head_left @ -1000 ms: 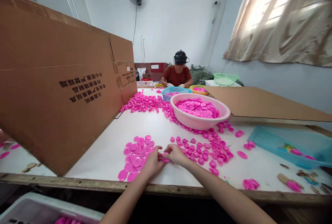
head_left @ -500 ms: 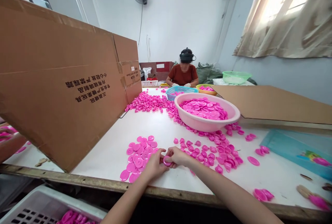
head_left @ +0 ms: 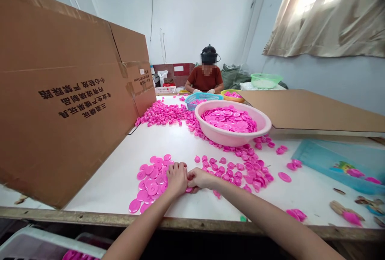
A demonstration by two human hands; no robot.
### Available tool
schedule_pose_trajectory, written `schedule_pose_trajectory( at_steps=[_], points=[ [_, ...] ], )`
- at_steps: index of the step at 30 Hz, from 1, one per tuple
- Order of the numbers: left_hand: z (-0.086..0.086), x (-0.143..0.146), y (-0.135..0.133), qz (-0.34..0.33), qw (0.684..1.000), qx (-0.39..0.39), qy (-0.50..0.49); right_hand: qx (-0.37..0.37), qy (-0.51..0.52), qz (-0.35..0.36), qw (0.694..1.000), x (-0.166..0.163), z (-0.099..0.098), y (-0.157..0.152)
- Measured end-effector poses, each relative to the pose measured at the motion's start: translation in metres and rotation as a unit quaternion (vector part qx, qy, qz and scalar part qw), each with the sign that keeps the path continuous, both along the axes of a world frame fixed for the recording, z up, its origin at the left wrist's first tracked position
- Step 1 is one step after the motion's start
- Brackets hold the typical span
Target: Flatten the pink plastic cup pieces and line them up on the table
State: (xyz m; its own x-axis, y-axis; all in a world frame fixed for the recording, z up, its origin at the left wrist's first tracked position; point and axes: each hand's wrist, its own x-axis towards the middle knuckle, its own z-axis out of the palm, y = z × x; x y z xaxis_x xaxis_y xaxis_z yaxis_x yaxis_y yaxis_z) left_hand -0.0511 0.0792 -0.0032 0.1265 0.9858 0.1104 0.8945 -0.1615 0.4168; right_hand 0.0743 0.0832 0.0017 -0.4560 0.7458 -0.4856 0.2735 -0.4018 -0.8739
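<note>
Both my hands meet over the white tabletop, closed around a pink plastic disc (head_left: 189, 190) that shows only at its edge beneath them. My left hand (head_left: 177, 177) is palm down with its fingers bent, at the right side of a loose pile of flat pink discs (head_left: 152, 187). My right hand (head_left: 199, 179) pinches from the other side, its thumb and fingertips against the left hand. The fingers hide most of the disc. Right of my hands lie many small pink cup-shaped pieces (head_left: 237, 175), several with a little tab.
A pink basin (head_left: 210, 129) heaped with discs stands ahead, beside a blue basket (head_left: 190, 105). A tall cardboard box (head_left: 75, 139) walls off the left. Cardboard (head_left: 315, 111) and a blue bag (head_left: 331, 163) lie right. A co-worker (head_left: 206, 77) sits opposite.
My left hand has turned palm down over the disc, and the two hands have closed together. The disc, earlier plain between the fingers, is now mostly covered. The whole view has shifted slightly.
</note>
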Motion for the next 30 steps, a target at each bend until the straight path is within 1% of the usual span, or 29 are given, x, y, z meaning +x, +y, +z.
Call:
schedule_pose_trajectory(
  at_steps=[3, 5, 9, 11, 13, 15, 18, 20, 21, 23, 25, 26, 28, 30],
  points=[
    [0.0, -0.002, -0.003, -0.004, 1.0, -0.005, 0.013, -0.037, -0.024, 0.03, 0.999, 0.005, 0.006, 0.011],
    [0.0, -0.001, -0.003, -0.01, 1.0, -0.012, 0.017, -0.046, -0.072, 0.051, 0.995, 0.005, 0.01, 0.019],
    [0.002, 0.005, -0.001, -0.021, 0.999, -0.021, 0.023, -0.036, -0.184, 0.109, 0.976, -0.001, 0.015, 0.029],
    [0.003, 0.006, 0.0, -0.029, 0.999, -0.019, 0.026, -0.026, -0.204, 0.117, 0.972, -0.003, 0.019, 0.028],
    [0.005, 0.007, -0.001, -0.031, 0.999, -0.007, 0.03, -0.014, -0.197, 0.107, 0.974, -0.003, 0.022, 0.023],
    [0.007, 0.007, -0.004, -0.029, 0.999, 0.013, 0.035, 0.019, -0.19, 0.084, 0.978, -0.002, 0.023, 0.015],
    [0.011, 0.005, -0.008, -0.026, 0.997, 0.052, 0.041, 0.127, -0.196, 0.039, 0.972, -0.001, 0.017, 0.003],
    [0.013, 0.001, -0.009, -0.007, 0.997, 0.069, 0.035, 0.175, -0.172, -0.001, 0.969, -0.003, 0.011, -0.004],
    [0.015, -0.002, -0.009, 0.002, 0.998, 0.06, 0.021, 0.177, -0.145, -0.021, 0.973, -0.005, 0.008, -0.007],
    [0.02, -0.01, -0.01, 0.007, 0.999, 0.001, -0.041, 0.159, -0.07, -0.069, 0.982, -0.01, 0.006, -0.014],
    [0.026, -0.02, -0.016, 0.001, 0.99, -0.061, -0.125, 0.138, 0.013, -0.118, 0.983, -0.017, 0.01, -0.021],
    [0.03, -0.025, -0.021, 0.004, 0.984, -0.068, -0.162, 0.132, 0.053, -0.13, 0.981, -0.022, 0.013, -0.025],
    [0.037, -0.037, -0.035, 0.016, 0.976, -0.034, -0.213, 0.136, 0.118, -0.113, 0.977, -0.034, 0.021, -0.035],
    [0.04, -0.047, -0.053, 0.032, 0.972, 0.01, -0.233, 0.158, 0.152, -0.067, 0.973, -0.047, 0.024, -0.048]
  ],
)
